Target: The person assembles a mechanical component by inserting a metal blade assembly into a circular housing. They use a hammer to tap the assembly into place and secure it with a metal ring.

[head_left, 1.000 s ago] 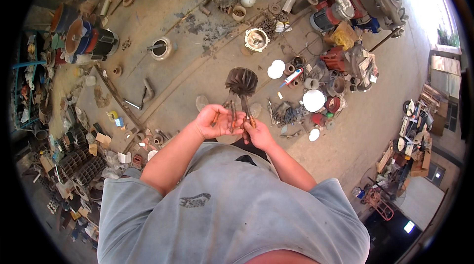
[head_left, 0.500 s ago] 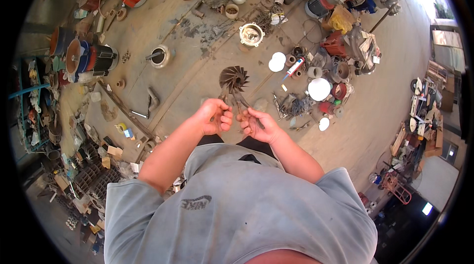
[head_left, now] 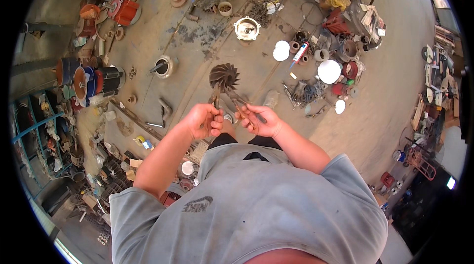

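A dark, rusty finned impeller [head_left: 224, 76] hangs in front of me above the floor, its curved blades fanned out. My left hand [head_left: 205, 120] is closed around a brown plier-like handle [head_left: 216, 97] that reaches up to the impeller's lower left. A second such handle [head_left: 238, 99] slants from the impeller's lower right into my right hand [head_left: 260, 119], whose fingers are curled around it. I cannot tell whether the two handles belong to one tool or two. The tips against the impeller are too small to make out.
A silver round housing [head_left: 247, 28] and a pot-shaped pump casing [head_left: 164, 66] stand on the floor ahead. To the right lie white discs [head_left: 329, 71], a sealant tube [head_left: 300, 52] and loose tools [head_left: 308, 91]. Electric motors [head_left: 107, 81] stand at left; shelving [head_left: 42, 133] lies beyond.
The whole view has tilted and shifted a little. Both hands still hold the handles, and the impeller sits slightly farther left in the picture. More of my feet shows beneath the hands.
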A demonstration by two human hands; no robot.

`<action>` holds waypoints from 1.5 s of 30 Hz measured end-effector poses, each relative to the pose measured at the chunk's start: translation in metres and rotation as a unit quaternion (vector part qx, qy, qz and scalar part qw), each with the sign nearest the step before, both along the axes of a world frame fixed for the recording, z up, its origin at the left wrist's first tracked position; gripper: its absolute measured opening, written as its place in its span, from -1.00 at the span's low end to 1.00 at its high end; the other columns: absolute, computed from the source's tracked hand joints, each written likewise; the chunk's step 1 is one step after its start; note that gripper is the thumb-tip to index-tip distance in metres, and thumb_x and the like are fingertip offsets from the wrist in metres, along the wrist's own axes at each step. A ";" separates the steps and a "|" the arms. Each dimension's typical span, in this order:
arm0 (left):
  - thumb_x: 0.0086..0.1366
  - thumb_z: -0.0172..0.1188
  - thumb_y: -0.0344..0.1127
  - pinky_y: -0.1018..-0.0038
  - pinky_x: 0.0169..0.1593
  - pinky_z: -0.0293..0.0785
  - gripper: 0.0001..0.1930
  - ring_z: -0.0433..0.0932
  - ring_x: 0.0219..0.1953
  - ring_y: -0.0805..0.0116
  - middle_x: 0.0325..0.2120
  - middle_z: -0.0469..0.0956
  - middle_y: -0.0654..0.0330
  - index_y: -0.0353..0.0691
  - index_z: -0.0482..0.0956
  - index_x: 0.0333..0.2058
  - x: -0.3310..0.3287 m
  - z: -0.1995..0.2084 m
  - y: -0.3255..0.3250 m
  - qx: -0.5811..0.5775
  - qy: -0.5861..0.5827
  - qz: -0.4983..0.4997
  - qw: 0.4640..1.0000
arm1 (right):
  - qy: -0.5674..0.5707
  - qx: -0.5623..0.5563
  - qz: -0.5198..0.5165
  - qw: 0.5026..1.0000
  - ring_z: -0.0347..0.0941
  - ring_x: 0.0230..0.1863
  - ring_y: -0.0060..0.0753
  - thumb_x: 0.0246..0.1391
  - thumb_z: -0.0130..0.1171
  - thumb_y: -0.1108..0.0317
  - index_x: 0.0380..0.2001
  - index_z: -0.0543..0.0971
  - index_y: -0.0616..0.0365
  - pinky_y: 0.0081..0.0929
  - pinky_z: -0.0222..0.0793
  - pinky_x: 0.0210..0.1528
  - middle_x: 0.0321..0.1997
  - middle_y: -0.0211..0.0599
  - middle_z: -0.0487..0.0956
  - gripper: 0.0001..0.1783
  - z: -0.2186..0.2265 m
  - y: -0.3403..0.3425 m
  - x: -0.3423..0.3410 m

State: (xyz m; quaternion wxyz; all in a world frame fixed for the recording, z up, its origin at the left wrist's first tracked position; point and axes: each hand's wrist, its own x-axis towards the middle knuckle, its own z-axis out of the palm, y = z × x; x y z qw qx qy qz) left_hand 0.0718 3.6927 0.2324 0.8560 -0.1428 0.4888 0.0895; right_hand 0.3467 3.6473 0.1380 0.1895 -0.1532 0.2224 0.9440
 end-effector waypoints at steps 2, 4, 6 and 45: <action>0.29 -0.02 -0.32 0.44 -0.42 0.13 -0.92 0.15 -0.52 0.45 -0.50 0.27 0.37 -0.08 0.41 -0.26 0.002 0.004 0.003 0.009 0.003 -0.015 1.000 | 0.020 0.011 0.001 1.000 0.56 -0.03 -0.32 0.45 0.02 0.07 -0.04 0.59 -0.01 -0.27 0.53 -0.12 0.22 -0.18 0.52 -0.71 -0.003 0.002 0.007; 0.29 -0.02 -0.32 0.43 -0.41 0.14 -0.92 0.15 -0.52 0.45 -0.50 0.27 0.37 -0.07 0.41 -0.25 0.004 0.011 0.006 0.024 0.003 -0.039 0.999 | 0.041 0.032 0.001 0.999 0.58 0.04 -0.26 0.44 0.02 0.09 -0.02 0.59 -0.02 -0.16 0.55 -0.06 0.28 -0.15 0.50 -0.71 -0.002 0.006 0.014; 0.30 -0.02 -0.32 0.43 -0.41 0.14 -0.92 0.16 -0.52 0.45 -0.49 0.27 0.37 -0.06 0.40 -0.24 0.006 0.017 0.009 0.037 0.004 -0.059 0.998 | 0.065 0.033 0.009 0.997 0.58 0.08 -0.16 0.43 0.01 0.11 0.02 0.58 -0.02 -0.03 0.55 0.00 0.32 -0.13 0.48 -0.71 -0.004 0.008 0.022; 0.29 0.00 -0.45 0.37 -0.47 0.22 -0.87 0.23 -0.54 0.41 -0.50 0.30 0.31 -0.10 0.41 -0.21 0.006 0.081 0.034 0.081 0.038 -0.160 0.983 | -0.348 0.524 0.450 0.634 0.59 -0.39 -0.30 -0.04 -0.01 0.47 0.10 0.57 0.26 -0.28 0.59 -0.37 -0.26 -0.15 0.61 -0.45 0.066 0.167 0.078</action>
